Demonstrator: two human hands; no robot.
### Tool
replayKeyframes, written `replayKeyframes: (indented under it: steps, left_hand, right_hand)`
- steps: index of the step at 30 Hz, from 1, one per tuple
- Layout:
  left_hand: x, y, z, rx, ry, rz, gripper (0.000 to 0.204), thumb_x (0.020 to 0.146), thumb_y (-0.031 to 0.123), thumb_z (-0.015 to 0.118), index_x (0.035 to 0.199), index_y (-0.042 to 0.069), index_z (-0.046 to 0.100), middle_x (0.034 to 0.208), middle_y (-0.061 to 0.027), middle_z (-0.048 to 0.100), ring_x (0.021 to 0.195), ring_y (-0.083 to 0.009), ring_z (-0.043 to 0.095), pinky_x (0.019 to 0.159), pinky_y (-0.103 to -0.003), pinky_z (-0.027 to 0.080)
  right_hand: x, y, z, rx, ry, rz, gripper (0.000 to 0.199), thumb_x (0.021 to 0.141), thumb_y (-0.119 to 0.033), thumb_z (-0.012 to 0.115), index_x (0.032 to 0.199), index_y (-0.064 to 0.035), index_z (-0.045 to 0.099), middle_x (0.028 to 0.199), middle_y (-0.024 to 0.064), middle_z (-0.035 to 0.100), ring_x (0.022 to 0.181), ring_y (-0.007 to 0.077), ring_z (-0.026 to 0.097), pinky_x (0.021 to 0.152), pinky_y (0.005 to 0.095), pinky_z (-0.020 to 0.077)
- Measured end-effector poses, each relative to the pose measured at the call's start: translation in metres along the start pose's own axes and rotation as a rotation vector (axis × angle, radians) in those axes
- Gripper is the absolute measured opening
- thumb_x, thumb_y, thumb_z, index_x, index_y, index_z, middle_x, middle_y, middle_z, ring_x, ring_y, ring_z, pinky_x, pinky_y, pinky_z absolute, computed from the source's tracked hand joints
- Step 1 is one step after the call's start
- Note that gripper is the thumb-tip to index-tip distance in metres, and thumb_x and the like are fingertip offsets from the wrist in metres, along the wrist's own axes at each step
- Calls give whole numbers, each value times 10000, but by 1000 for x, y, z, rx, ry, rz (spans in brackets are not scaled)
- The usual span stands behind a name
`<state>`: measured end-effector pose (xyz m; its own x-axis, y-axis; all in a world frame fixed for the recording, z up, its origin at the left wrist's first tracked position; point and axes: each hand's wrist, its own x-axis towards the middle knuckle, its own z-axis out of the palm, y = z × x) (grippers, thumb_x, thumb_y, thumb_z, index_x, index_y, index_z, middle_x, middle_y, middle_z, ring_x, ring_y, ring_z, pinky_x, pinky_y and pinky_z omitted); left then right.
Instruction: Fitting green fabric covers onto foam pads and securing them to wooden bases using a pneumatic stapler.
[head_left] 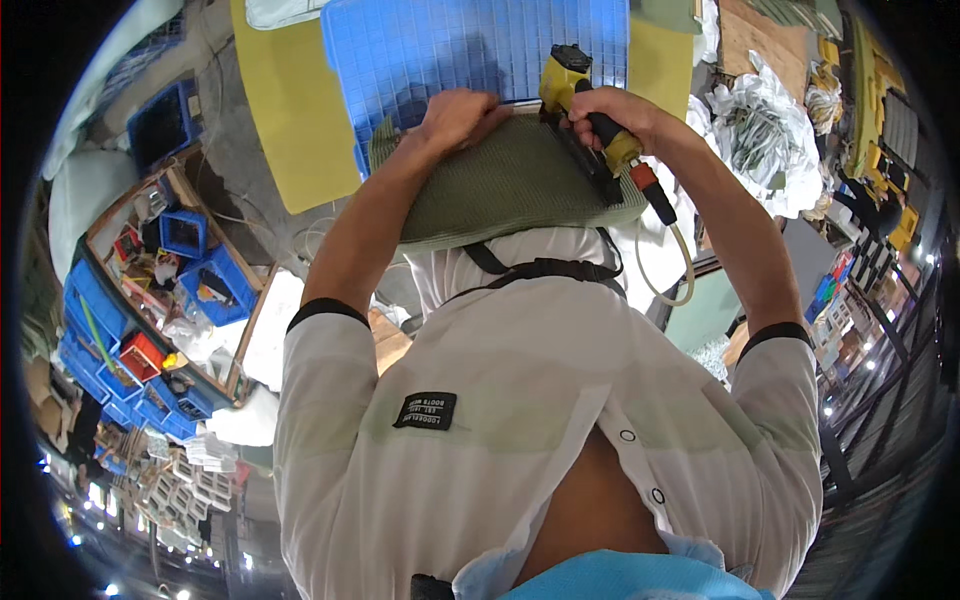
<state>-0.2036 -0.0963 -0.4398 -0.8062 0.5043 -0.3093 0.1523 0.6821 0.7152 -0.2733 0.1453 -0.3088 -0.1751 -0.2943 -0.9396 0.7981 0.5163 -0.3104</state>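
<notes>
Right hand (618,112) wraps the staple gun (567,82)! Left hand (458,118) on the cushion (490,185), grip unclear; slipping there could skew the gun.

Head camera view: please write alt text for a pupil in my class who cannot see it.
A person's right hand grips a yellow-and-black handheld tool with a pale hose over a green fabric-covered cushion. The left hand rests at the cushion's far edge, before a blue gridded surface.
</notes>
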Motion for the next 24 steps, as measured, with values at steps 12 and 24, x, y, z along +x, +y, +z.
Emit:
replayKeyframes:
  steps: [12, 24]
  left_hand:
    - [0, -6, 13, -48, 78, -80, 343, 963, 407, 582, 963, 70, 646, 851, -186, 694, 831, -418, 667, 730, -519, 520]
    - [-71, -38, -36, -66, -81, -41, 558, 972, 612, 471, 962, 75, 623, 894, -194, 683, 881, -428, 644, 749, -520, 478]
  right_hand:
    - [18, -10, 40, -48, -60, -28, 271, 833, -304, 675, 803, -38, 626, 724, 15, 594, 649, 100, 606, 595, 240, 509]
    - [17, -19, 65, -20, -30, -36, 328, 809, -299, 643, 908, 14, 630, 719, 6, 573, 620, 103, 571, 567, 247, 476]
